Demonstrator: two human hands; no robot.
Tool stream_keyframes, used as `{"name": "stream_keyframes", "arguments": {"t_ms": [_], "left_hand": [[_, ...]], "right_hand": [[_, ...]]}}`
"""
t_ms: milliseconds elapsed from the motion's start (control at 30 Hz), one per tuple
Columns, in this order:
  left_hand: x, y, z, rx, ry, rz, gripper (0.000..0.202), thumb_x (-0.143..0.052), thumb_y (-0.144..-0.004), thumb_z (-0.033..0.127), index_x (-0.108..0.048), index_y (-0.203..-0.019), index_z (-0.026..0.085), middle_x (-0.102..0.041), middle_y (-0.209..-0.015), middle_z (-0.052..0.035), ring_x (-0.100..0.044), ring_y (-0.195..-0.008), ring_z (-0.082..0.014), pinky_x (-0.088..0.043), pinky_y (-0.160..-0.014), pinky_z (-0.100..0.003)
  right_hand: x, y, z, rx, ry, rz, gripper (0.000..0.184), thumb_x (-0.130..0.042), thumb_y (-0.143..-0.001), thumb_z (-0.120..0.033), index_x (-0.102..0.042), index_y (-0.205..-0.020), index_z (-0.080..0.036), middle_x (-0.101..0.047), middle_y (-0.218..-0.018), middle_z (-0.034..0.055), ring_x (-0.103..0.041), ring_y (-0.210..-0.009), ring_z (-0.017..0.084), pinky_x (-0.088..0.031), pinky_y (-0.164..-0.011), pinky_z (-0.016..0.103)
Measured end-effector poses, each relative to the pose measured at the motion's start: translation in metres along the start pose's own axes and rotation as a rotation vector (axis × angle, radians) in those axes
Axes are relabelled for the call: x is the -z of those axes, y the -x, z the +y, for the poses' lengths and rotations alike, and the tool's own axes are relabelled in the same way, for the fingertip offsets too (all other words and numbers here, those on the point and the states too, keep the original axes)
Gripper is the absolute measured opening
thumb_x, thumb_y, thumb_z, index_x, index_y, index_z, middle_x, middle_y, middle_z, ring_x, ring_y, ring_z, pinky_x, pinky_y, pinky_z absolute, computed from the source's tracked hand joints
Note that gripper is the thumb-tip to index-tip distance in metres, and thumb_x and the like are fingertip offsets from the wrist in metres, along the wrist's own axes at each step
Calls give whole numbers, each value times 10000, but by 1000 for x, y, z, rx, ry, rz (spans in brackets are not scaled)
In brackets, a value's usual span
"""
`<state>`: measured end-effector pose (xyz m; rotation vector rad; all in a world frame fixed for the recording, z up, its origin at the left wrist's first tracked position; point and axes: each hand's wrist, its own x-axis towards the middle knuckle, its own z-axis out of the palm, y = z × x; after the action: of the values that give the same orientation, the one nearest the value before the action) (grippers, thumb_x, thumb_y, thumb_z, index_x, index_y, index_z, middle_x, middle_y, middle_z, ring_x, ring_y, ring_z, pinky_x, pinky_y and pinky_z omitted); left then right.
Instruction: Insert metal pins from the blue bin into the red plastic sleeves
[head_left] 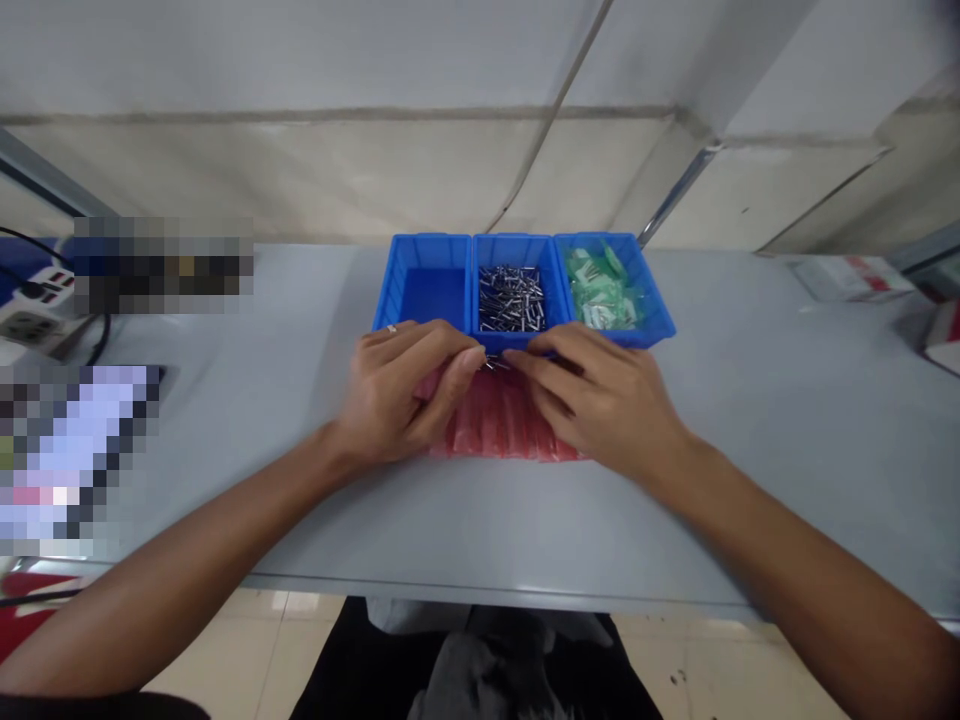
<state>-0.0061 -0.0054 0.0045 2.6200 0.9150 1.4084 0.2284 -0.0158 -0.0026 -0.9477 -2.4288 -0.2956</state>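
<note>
My left hand [412, 390] has thumb and index fingertip pinched together, with a few small shiny metal pins [493, 363] showing at the tips. Across from it, the fingers of my right hand [600, 390] are bent but apart, the index fingertip beside those pins; its thumb is mostly hidden. Under both hands lies a row of pink-red plastic bags [499, 425], partly covered by my fingers. Just beyond stands a blue bin [514, 341] holding many similar metal pins. To its right another blue bin [658, 300] contains green-tinted small bags [600, 290].
A third blue bin [435, 295], at the left of the row, shows its bare floor. On the left of the grey table [480, 530] lie a phone-like device [90, 440], blurred out, and a power strip [45, 300]. A white box [855, 277] stands far right.
</note>
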Motion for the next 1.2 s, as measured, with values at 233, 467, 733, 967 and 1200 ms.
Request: {"name": "stream_keyframes", "arguments": {"t_ms": [233,467,733,967,1200], "left_hand": [[-5,3,-4,-130,-50,-30,239,-719,-927,166,-660,-1158,152,-786,-943,-28,-745,-795,-136,-551,-732,-257],[-5,-1,-1,-162,-38,-1,96,-723,-931,146,-678,-1015,160,-777,-881,-11,-732,-742,-120,-546,-691,-244],[-1,1,-2,-35,-22,41,45,-657,-984,164,-668,-1023,182,-764,-869,-1,-704,-723,-97,-515,-658,-229],[-2,2,-2,-17,-4,36,156,-590,-1025,211,-642,-891,151,-726,-784,-12,-654,-664,-89,-467,-625,-239],[-3,0,-1,-46,15,34,202,-601,-1019,200,-615,-824,149,-710,-748,-6,-638,-621,-87,-458,-609,-251]], "right_hand": [[9,-8,-16,-290,-612,220,119,-689,-959,-146,-733,-1048,-212,-729,-929,23,-634,-721,117,-527,-628,285],[7,-7,-26,-565,-949,278,62,-782,-896,-180,-756,-923,-230,-744,-833,-21,-638,-633,94,-513,-538,251],[10,-9,-28,-649,-1232,250,200,-776,-892,-150,-783,-1068,-246,-791,-936,-3,-612,-513,58,-524,-453,219],[10,-8,-27,-675,-1295,246,195,-787,-889,-177,-785,-1061,-271,-794,-970,-4,-601,-488,57,-506,-411,215],[11,-9,-27,-683,-1279,252,155,-799,-874,-167,-799,-993,-266,-778,-900,-16,-599,-451,54,-482,-376,202]]}}
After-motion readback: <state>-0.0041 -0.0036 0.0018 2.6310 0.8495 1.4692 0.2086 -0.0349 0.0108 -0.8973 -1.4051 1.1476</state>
